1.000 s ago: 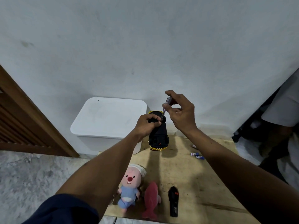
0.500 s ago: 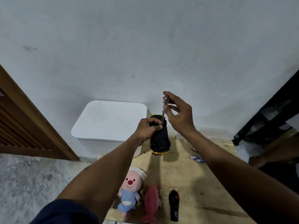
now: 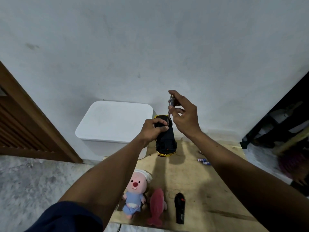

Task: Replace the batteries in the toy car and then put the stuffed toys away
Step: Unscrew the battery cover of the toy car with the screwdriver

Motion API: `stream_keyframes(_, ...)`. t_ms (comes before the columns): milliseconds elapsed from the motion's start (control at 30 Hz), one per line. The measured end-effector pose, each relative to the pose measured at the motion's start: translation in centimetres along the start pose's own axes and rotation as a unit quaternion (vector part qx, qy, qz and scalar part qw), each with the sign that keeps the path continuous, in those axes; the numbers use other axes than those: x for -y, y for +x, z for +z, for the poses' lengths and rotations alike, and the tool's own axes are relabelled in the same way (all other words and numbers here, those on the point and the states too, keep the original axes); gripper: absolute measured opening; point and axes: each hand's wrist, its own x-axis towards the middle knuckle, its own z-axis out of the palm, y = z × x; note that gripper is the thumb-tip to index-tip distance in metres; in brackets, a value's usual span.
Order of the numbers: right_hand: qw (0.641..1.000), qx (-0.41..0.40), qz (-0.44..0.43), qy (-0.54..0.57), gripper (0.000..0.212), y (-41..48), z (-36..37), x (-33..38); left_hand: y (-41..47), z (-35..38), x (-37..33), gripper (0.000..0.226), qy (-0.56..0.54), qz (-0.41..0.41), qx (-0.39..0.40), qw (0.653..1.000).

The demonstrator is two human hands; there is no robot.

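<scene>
The black and yellow toy car (image 3: pixel 165 141) lies upside down on the wooden board (image 3: pixel 197 190). My left hand (image 3: pixel 153 131) grips its far end. My right hand (image 3: pixel 183 114) holds a thin screwdriver (image 3: pixel 170 108) upright, tip down on the car's underside beside my left fingers. Two small batteries (image 3: pixel 203 161) lie on the board to the right of the car. Near the front edge sit a pink stuffed toy in a blue outfit (image 3: pixel 134 193) and a red stuffed fish (image 3: pixel 156 206).
A black remote control (image 3: pixel 179 207) lies right of the fish. A white lidded box (image 3: pixel 115 126) stands against the wall, left of the car. A wooden slatted door (image 3: pixel 25 124) is at far left. Dark furniture and a person's blurred limb (image 3: pixel 294 163) are at right.
My right hand has turned a little around the screwdriver and sits slightly lower. The camera tilted up slightly. The person at the right edge has shifted.
</scene>
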Motion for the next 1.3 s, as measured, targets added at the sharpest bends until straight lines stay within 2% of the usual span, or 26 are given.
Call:
stream_keyframes(167,1.000,-0.005,-0.021,0.000,0.044,-0.1,0.0,0.3,-0.1,-0.2,-0.1,0.011,0.001,0.006,-0.005,1.000)
stream_keyframes(333,1.000,-0.002,0.021,0.015,0.048,0.0,0.0,0.5,-0.2,-0.5,-0.1,0.011,-0.002,-0.001,-0.009,1.000)
stream_keyframes(467,1.000,-0.011,-0.020,-0.007,0.038,-0.2,-0.1,0.8,-0.2,-0.6,-0.1,0.012,0.006,0.005,-0.009,1.000)
stream_keyframes(667,1.000,0.006,0.008,-0.002,0.046,-0.3,0.0,0.5,-0.5,-0.4,0.2,0.013,-0.002,0.011,-0.013,1.000)
stream_keyframes(767,0.999,0.002,-0.032,-0.013,0.038,-0.5,-0.1,0.8,-0.6,-0.4,0.0,0.012,-0.007,0.013,-0.011,1.000)
stream_keyframes(933,1.000,-0.001,-0.019,-0.012,0.051,-0.4,0.0,0.8,-0.7,-0.5,-0.2,0.015,0.002,0.013,-0.012,1.000)
stream_keyframes(1067,0.999,0.002,-0.040,-0.009,0.039,-0.5,-0.5,1.2,-0.9,-0.6,0.0,0.015,-0.004,0.010,-0.018,1.000)
stream_keyframes(1300,0.999,-0.007,-0.030,-0.011,0.040,-0.5,-0.5,1.0,-1.3,-0.3,-0.1,0.010,0.007,0.000,-0.013,1.000)
